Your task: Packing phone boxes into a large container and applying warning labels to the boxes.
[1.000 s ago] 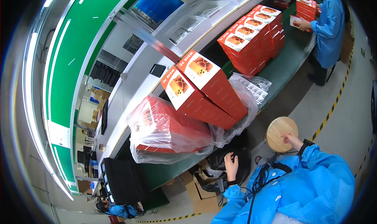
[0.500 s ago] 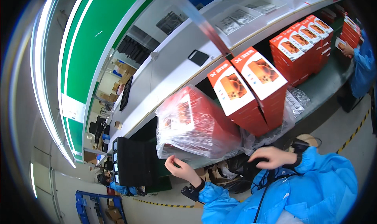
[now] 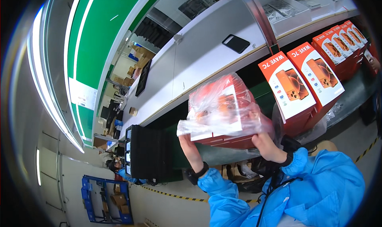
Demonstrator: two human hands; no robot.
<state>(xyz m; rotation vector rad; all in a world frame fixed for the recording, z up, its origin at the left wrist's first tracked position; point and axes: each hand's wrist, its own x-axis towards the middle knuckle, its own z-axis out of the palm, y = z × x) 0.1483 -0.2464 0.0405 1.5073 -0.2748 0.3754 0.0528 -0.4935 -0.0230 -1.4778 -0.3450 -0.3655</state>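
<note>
Black case [image 3: 149, 152] left of wrapped bundle [image 3: 217, 111]. Left hand [image 3: 191, 150] at bundle's near-left corner, fingers behind film [image 3: 191, 127]; grip cannot be told. Bundle between both hands. Right hand [image 3: 268, 147] at bundle's near-right edge, fingers partly hidden, grip unclear. Red box stacks [image 3: 300, 85] right of bundle.

Both arms [image 3: 223, 189] reach forward, wrists [image 3: 201, 170] well apart: left hand [image 3: 191, 152] up, fingertips hidden; right hand [image 3: 268, 147] angled inward, grip unclear!
</note>
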